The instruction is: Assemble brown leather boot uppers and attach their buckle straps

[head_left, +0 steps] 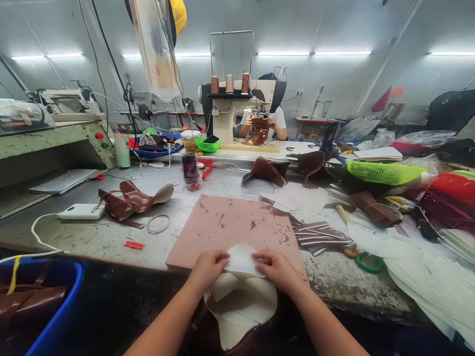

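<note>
Both my hands pinch a small white sheet point(243, 259), one at each side, over the front edge of a pinkish board point(230, 222). My left hand point(210, 267) has thumb and fingers closed on the sheet's left edge. On its right edge, my right hand point(276, 267) grips in the same way. Just below hangs a brown leather shoe upper point(241, 311), its cream lining facing me. The sheet lies against the top of that lining; whether it is stuck there I cannot tell.
Left stand a brown leather piece point(137, 200), a white box point(82, 211) and a blue tub point(70, 296). White sheets point(302, 200) and brown strips point(321, 235) lie right, near a green tape roll point(369, 262). Across the table, another person point(276, 123) holds a brown boot at a sewing machine point(222, 116).
</note>
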